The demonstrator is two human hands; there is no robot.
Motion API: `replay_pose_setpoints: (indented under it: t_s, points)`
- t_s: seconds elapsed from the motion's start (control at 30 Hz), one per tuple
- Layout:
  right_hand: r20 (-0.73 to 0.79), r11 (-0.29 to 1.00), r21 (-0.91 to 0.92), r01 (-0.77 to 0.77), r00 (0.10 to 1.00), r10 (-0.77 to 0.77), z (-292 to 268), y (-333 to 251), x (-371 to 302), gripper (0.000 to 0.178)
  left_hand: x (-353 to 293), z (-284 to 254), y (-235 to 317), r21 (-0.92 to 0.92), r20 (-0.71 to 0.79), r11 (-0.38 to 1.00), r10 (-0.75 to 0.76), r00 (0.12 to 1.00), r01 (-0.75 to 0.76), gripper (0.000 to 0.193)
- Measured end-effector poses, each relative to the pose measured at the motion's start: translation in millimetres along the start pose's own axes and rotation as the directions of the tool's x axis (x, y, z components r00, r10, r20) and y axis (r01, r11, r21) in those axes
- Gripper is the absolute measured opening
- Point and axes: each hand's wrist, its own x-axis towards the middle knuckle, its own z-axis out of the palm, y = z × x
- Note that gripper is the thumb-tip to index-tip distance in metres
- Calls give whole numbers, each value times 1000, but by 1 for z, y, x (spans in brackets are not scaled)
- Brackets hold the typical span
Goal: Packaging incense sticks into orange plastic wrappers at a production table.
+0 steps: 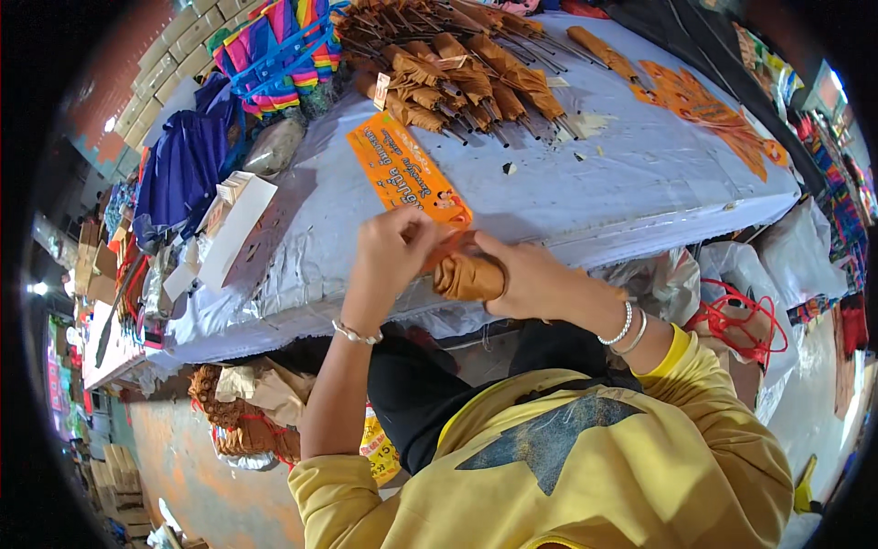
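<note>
Two hands at the near edge of a white-covered table (585,197), seen from above. The brown fabric bundle (466,277) lies just in front of that edge, mostly to the left of the right hand (528,279), its folded body projecting from the grip. The right hand is curled around the bundle's right end, the thumb along the upper side; the fingers beneath are partly hidden. The left hand (395,252), above the table's near edge, has thumb and fingers drawn together in a pinch on the near end of an orange printed sleeve (384,160), which extends toward the table's far side. Orange film meets the bundle between the hands; the exact contact is obscured. On the far part of the table rests a pile of brown folded umbrellas (485,78) with protruding metal rods; near the table's right end, further orange sleeves (709,110) lie fanned out.
</note>
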Motion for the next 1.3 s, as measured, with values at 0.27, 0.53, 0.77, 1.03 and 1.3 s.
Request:
replay_pose_setpoints:
  t_s: [0.27, 0.53, 0.77, 1.03, 1.3]
  points:
    - [-241, 824, 531, 199, 967, -78, 17, 14, 7, 51, -13, 16, 13, 344, -16, 889, 329, 944, -304, 19]
    - [10, 867, 492, -73, 997, 78, -6, 5, 2, 48, -20, 11, 27, 228, -188, 920, 362, 913, -317, 15]
    - [-106, 936, 353, -17, 993, 58, -3, 2, -2, 46, -26, 13, 37, 224, -280, 906, 414, 866, -360, 8]
    - [-124, 988, 141, -56, 990, 74, -5, -10, -7, 45, -22, 16, 38, 242, -277, 895, 434, 857, -375, 9]
    - [-53, 964, 239, -119, 989, 135, -12, -2, -5, 47, -24, 17, 41, 321, -253, 823, 551, 795, -469, 8]
